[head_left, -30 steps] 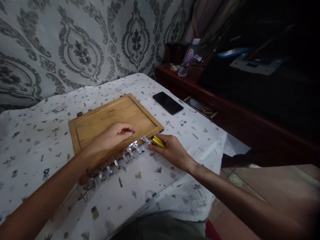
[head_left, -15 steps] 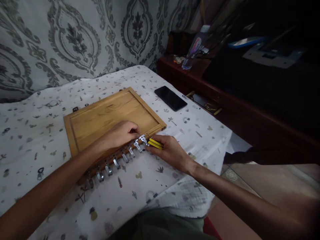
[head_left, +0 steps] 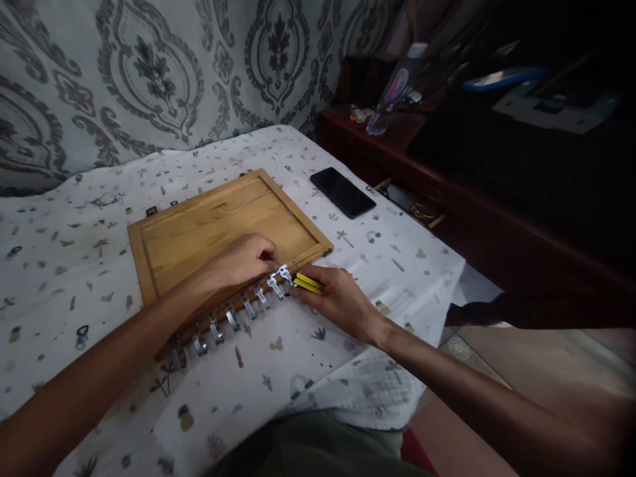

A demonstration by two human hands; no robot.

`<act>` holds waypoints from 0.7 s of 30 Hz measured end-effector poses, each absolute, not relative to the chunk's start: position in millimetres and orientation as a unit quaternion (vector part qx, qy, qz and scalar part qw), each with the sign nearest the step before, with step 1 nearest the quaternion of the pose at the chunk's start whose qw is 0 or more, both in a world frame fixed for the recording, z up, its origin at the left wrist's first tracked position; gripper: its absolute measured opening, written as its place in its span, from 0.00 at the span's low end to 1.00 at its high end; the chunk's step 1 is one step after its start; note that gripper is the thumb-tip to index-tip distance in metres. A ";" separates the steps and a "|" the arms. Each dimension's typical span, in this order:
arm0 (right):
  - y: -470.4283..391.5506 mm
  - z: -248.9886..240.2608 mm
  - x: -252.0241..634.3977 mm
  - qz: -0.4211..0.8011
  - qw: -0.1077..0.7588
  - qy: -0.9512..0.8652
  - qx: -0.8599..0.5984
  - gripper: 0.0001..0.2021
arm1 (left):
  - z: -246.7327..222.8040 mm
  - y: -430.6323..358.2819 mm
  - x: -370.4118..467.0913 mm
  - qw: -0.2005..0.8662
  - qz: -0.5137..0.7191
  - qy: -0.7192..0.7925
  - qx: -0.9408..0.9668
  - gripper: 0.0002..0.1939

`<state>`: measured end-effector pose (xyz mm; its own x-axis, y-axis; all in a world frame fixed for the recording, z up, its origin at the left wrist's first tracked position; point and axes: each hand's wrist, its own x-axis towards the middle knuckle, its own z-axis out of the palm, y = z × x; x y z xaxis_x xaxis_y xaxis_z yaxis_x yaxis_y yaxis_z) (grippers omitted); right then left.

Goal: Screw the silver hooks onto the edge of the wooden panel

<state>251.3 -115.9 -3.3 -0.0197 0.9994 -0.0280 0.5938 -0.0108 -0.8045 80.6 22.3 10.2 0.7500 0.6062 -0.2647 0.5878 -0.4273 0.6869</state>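
A framed wooden panel [head_left: 223, 218] lies on a white patterned cloth, with several metal clips [head_left: 232, 319] in a row along its near edge. My left hand [head_left: 251, 257] rests over that edge, its fingers curled and pressed at the metal clip [head_left: 285, 272] nearest the right end. Wrapped round a yellow tool [head_left: 309, 283] are the fingers of my right hand [head_left: 335, 291], just right of the same clip. The tips of both hands are close together, and the tool's front end is too small to make out.
A black phone [head_left: 342, 192] lies on the cloth [head_left: 278, 391] beyond the panel. To the right is a dark red desk [head_left: 447, 192] with a clear bottle [head_left: 392, 89] and a partly open drawer [head_left: 412, 205]. A patterned curtain [head_left: 154, 73] hangs behind.
The view has shifted slightly, so panel, phone and bottle appear a little displaced. Both hands keep nearly the same place at the clip, and the yellow tool is still held.
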 end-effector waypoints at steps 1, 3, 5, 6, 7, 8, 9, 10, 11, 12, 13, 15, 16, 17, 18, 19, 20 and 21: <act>-115.9 -3.4 251.4 0.329 0.308 -0.634 -0.628 0.10 | 10.6 22.4 81.0 0.400 0.011 0.354 0.845 0.06; -115.8 -3.8 251.7 0.328 0.309 -0.636 -0.626 0.10 | 10.9 22.4 81.7 0.398 0.009 0.353 0.847 0.05; -115.6 -4.4 251.8 0.329 0.312 -0.637 -0.624 0.11 | 10.8 22.4 82.2 0.395 0.007 0.353 0.848 0.06; -115.6 -4.7 251.8 0.330 0.312 -0.637 -0.623 0.11 | 10.9 22.5 82.4 0.394 0.006 0.354 0.848 0.06; -115.5 -5.0 251.7 0.330 0.312 -0.636 -0.623 0.11 | 11.1 22.6 82.7 0.393 0.005 0.355 0.848 0.06; -115.5 -5.2 251.6 0.331 0.311 -0.636 -0.624 0.11 | 11.7 22.7 83.0 0.392 0.003 0.356 0.849 0.06; -115.4 -5.3 251.5 0.333 0.310 -0.635 -0.624 0.11 | 12.5 22.8 83.4 0.390 0.001 0.355 0.849 0.06; -115.4 -5.4 251.4 0.335 0.310 -0.634 -0.625 0.11 | 13.7 22.8 83.8 0.389 -0.002 0.354 0.850 0.06; -115.3 -5.5 251.4 0.337 0.309 -0.633 -0.625 0.11 | 15.0 22.8 84.3 0.388 -0.005 0.353 0.851 0.06; -115.2 -5.5 251.4 0.339 0.309 -0.632 -0.625 0.11 | 16.4 22.7 84.8 0.386 -0.007 0.352 0.853 0.06; -115.2 -5.4 251.5 0.340 0.309 -0.632 -0.624 0.11 | 17.7 22.6 85.3 0.384 -0.009 0.351 0.854 0.06; -115.1 -5.2 251.7 0.341 0.312 -0.630 -0.624 0.10 | 19.6 22.3 86.2 0.380 -0.011 0.349 0.857 0.06; -115.0 -5.1 251.7 0.342 0.313 -0.630 -0.623 0.10 | 20.0 22.3 86.6 0.378 -0.012 0.348 0.858 0.06; -115.0 -5.0 251.7 0.343 0.314 -0.630 -0.622 0.10 | 20.1 22.2 87.0 0.376 -0.012 0.347 0.859 0.05; -114.9 -4.8 251.6 0.343 0.316 -0.630 -0.621 0.10 | 19.8 22.3 87.2 0.375 -0.013 0.346 0.860 0.05; -114.8 -4.7 251.5 0.344 0.316 -0.631 -0.619 0.10 | 19.4 22.4 87.4 0.374 -0.013 0.345 0.861 0.05; -114.7 -4.6 251.3 0.344 0.316 -0.632 -0.618 0.10 | 19.0 22.6 87.6 0.373 -0.014 0.344 0.862 0.05; -114.6 -4.5 251.1 0.345 0.315 -0.632 -0.617 0.09 | 18.7 22.8 87.6 0.372 -0.014 0.343 0.863 0.05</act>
